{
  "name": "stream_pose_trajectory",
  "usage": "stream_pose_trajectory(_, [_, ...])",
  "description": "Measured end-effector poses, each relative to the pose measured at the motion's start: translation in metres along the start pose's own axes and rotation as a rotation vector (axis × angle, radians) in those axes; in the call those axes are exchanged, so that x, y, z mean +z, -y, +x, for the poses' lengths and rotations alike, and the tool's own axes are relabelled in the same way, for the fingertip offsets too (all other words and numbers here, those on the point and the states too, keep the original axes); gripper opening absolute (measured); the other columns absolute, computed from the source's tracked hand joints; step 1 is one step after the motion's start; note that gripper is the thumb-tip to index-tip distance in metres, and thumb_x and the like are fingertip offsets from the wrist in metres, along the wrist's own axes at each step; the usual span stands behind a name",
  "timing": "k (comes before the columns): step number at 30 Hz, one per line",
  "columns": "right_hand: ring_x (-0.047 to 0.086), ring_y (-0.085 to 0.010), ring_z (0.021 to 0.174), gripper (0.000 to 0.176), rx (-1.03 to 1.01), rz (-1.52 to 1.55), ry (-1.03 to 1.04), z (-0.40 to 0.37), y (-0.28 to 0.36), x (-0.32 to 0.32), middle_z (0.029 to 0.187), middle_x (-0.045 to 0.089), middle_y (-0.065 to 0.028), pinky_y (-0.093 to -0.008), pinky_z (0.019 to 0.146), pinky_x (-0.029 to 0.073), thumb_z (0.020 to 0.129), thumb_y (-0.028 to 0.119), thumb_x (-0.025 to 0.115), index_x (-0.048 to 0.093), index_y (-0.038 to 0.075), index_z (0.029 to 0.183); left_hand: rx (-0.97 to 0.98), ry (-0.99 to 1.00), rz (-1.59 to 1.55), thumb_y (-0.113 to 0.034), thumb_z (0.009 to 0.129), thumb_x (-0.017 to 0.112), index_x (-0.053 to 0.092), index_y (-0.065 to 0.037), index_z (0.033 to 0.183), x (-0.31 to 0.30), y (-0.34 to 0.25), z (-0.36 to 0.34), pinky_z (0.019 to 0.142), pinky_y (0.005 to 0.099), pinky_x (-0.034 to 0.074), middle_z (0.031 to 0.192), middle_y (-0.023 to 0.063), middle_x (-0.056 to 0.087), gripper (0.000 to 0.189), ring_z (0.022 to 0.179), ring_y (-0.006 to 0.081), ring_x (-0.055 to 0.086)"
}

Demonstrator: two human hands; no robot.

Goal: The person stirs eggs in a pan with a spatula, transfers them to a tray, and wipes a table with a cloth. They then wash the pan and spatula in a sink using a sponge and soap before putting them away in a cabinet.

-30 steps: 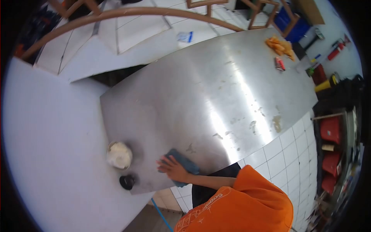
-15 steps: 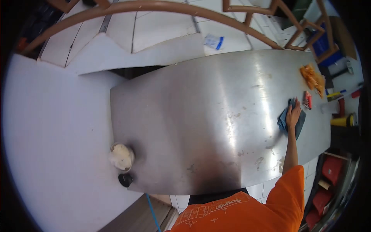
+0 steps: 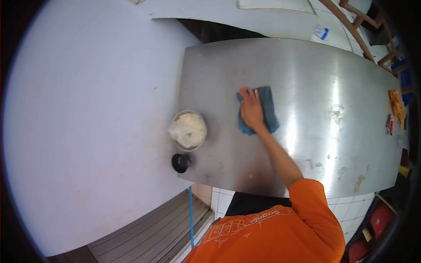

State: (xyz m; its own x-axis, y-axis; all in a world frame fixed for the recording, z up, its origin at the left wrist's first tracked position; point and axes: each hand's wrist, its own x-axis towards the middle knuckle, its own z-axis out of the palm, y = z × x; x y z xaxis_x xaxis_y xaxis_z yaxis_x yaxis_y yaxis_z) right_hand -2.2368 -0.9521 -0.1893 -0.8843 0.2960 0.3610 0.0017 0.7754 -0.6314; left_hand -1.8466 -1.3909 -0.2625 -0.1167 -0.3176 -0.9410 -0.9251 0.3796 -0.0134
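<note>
My right hand [image 3: 252, 111] presses down on a blue-grey cloth [image 3: 268, 107], its fingers stretched over the cloth's left part and its palm against it. The cloth lies spread on a metal tabletop [image 3: 219, 74], left of the table's middle. Nearest to this hand on the left is a round tub [image 3: 200, 142] with a whitish heap and a crumpled pale wrap in it. Beside the tub, toward my body, stands a small black round container [image 3: 180, 163]. My left hand is out of view.
A white wall [image 3: 96, 109] borders the table on the left. At the far right edge lie an orange-brown bag [image 3: 397, 107] and a small red packet [image 3: 390, 124]. A blue-and-white wrapper [image 3: 321, 32] rests beyond the table's back edge. Pale stains [image 3: 337, 114] mark the metal.
My right hand has carried the cloth leftward across the table, from near the red packet to near the tub. The view has shifted left.
</note>
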Motion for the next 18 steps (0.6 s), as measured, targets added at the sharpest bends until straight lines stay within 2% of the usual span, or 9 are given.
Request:
stream_pose_trajectory(3, [0.029,-0.034,0.129,0.048,0.085,0.082,0.013,-0.044,0.085,0.04,0.135,0.04,-0.0138,-0.0478,0.109,0.017,0.083,-0.001,0.042,0.033,-0.002,0.13,-0.025,-0.007,-0.028,-0.028,0.091,0.033,0.049,-0.018,0.123,-0.038,0.018,0.011,0.069,0.0408,0.043,0.115,0.0032,0.06,0.038,0.09,0.0199,0.061])
stream_pose_trajectory(7, [0.026,-0.036,0.131,0.053,0.17,0.282,-0.06,-0.118,0.157,0.076,0.138,0.036,-0.0145,-0.0505,0.108,0.015,0.08,-0.004,0.043,0.031,-0.002,0.131,-0.039,-0.005,-0.016,-0.027,0.091,0.033,0.049,-0.018,0.123,-0.076,0.028,0.029,0.069,0.0408,0.043,0.115,0.0029,0.06,0.037,0.09,0.0195,0.061])
stream_pose_trajectory(10, [0.027,-0.0335,0.131,0.052,0.215,0.347,-0.038,-0.161,0.207,0.078,0.139,0.033,-0.0181,-0.0478,0.108,0.017,0.082,-0.006,0.041,0.027,-0.002,0.131,-0.009,0.017,0.004,-0.027,0.091,0.033,0.049,-0.019,0.124,-0.082,0.024,0.049,0.069,0.0408,0.043,0.116,0.0027,0.06,0.037,0.09,0.0192,0.062])
stream_pose_trajectory(12, [0.032,-0.0293,0.13,0.05,0.47,1.12,-0.008,-0.181,0.224,0.084,0.136,0.034,-0.0213,-0.0438,0.107,0.022,0.085,-0.005,0.041,0.022,-0.001,0.131,0.034,0.036,0.042,-0.027,0.091,0.033,0.049,-0.019,0.124,-0.081,0.007,0.061,0.069,0.0409,0.043,0.116,0.0026,0.06,0.037,0.09,0.019,0.062])
stream_pose_trajectory(13, [0.035,-0.0272,0.128,0.05,0.436,1.073,-0.002,-0.189,0.228,0.076,0.132,0.038,-0.0214,-0.0414,0.106,0.025,0.086,-0.004,0.042,0.019,-0.001,0.131,0.067,0.051,0.073,-0.027,0.091,0.033,0.049,-0.019,0.124,-0.075,-0.009,0.067,0.069,0.0409,0.043,0.116,0.0025,0.06,0.037,0.09,0.0189,0.062])
stream_pose_trajectory(15, [0.04,-0.0243,0.124,0.05,0.367,1.098,0.037,-0.203,0.215,0.029,0.127,0.041,-0.0206,-0.0382,0.102,0.032,0.089,0.001,0.043,0.015,0.002,0.131,0.208,0.178,0.207,-0.027,0.091,0.035,0.048,-0.019,0.125,-0.068,-0.041,0.076,0.061,0.0384,0.044,0.114,0.0013,0.061,0.037,0.081,0.0181,0.063])
stream_pose_trajectory(16, [0.041,-0.0235,0.123,0.051,0.33,1.171,0.072,-0.214,0.205,-0.011,0.126,0.041,-0.0197,-0.0375,0.1,0.034,0.09,0.003,0.043,0.014,0.003,0.132,0.285,0.206,0.25,-0.025,0.09,0.037,0.05,-0.017,0.123,-0.059,-0.06,0.086,0.061,0.0432,0.045,0.111,0.0045,0.062,0.036,0.08,0.018,0.063])
stream_pose_trajectory(17, [0.042,-0.0229,0.121,0.051,0.322,1.213,0.15,-0.231,0.189,-0.05,0.127,0.041,-0.0195,-0.0369,0.099,0.036,0.091,0.006,0.043,0.014,0.005,0.132,0.733,0.107,0.55,-0.027,0.088,0.043,0.051,-0.015,0.119,-0.049,-0.068,0.117,0.064,0.0507,0.047,0.104,0.0091,0.063,0.035,0.079,0.0245,0.064])
stream_pose_trajectory(18, [0.043,-0.0224,0.12,0.05,0.329,1.247,0.216,-0.252,0.17,-0.093,0.127,0.041,-0.0192,-0.0363,0.097,0.037,0.092,0.008,0.043,0.013,0.007,0.133,0.894,-0.219,0.892,-0.032,0.084,0.048,0.051,-0.013,0.115,-0.022,-0.089,0.156,0.075,0.0579,0.045,0.105,0.0145,0.061,0.036,0.088,0.0335,0.061])
